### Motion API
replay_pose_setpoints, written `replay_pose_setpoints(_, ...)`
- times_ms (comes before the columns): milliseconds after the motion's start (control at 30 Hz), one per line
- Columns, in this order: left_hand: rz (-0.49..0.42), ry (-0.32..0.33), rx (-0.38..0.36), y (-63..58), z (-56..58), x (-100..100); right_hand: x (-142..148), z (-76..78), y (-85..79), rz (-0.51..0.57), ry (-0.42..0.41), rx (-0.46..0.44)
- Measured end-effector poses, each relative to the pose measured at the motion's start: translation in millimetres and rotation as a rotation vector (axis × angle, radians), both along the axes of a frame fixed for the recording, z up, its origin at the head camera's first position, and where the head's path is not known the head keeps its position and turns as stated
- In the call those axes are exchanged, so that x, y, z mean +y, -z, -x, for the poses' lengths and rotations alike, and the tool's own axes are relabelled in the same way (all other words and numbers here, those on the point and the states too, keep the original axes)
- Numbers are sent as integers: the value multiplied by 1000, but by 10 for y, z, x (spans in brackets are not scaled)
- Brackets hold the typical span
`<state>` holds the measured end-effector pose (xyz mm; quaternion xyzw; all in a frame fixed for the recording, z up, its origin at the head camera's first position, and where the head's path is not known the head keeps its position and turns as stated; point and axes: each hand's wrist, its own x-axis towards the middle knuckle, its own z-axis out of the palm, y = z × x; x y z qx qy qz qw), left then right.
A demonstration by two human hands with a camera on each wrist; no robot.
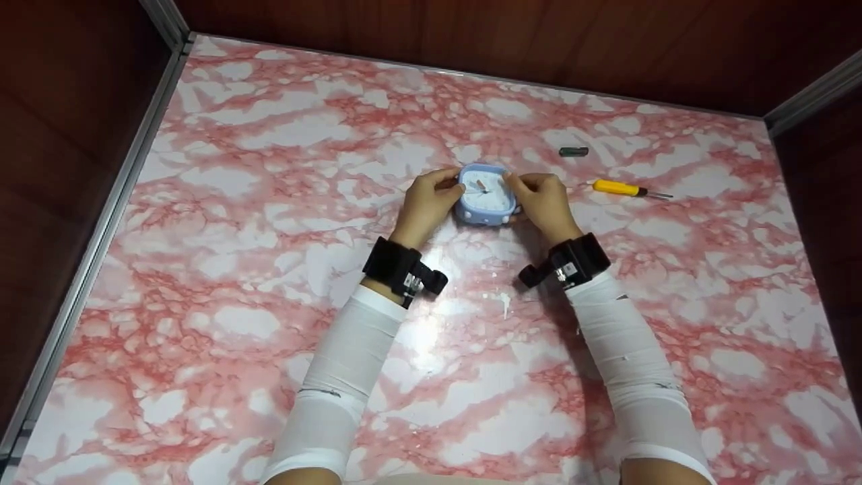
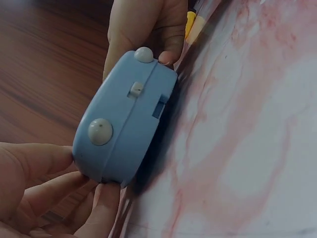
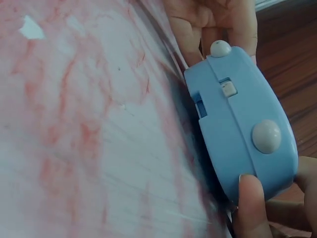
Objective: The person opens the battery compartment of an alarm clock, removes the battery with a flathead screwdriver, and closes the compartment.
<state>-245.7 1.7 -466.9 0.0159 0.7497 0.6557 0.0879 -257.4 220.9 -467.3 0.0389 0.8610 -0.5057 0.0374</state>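
A light blue alarm clock with a white face is held between both hands, its dial facing up in the head view. My left hand grips its left side, and my right hand grips the right side. In the left wrist view the clock's blue edge shows two round white knobs, a small white switch and a notch. The right wrist view has the same edge, with fingers of the right hand pressed on the near end. The clock's back is hidden.
Right of the hands lies a yellow-handled screwdriver, its shaft pointing right. Above it is a small dark green cylinder, apparently a battery. The red-and-white marbled table is bounded by dark brown panels at the back and sides.
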Motion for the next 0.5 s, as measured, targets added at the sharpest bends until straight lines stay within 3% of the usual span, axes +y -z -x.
replay_pose_setpoints(500,-7,17,-8,26,1,23,-14,4,0,73,58,-93)
